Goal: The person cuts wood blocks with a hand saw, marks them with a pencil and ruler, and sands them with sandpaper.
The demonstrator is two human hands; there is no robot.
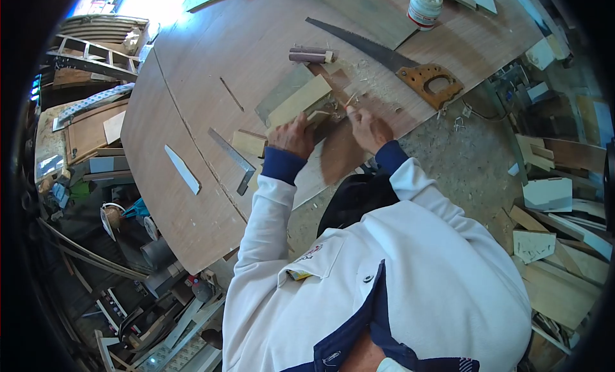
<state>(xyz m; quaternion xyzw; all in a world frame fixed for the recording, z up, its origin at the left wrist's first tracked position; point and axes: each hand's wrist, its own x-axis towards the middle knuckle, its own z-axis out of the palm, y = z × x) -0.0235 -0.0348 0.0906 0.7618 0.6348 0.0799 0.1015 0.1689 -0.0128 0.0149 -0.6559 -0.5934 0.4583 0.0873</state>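
My left hand (291, 136) presses down on a small wooden block (315, 118) at the near edge of the plywood worktop (211, 83). A longer pale wooden board (298, 101) lies just beyond it. My right hand (368, 128) grips a thin red-handled tool (350, 102), its tip at the block amid wood shavings (375, 90). What kind of tool it is I cannot tell. White sleeves with blue cuffs cover both arms.
A handsaw (397, 63) with a brown wooden handle lies beyond my right hand. A white glue bottle (424, 7) stands at the back. A metal square (234, 159) and a small block (248, 143) lie left. Wood offcuts (557, 244) litter the floor at right.
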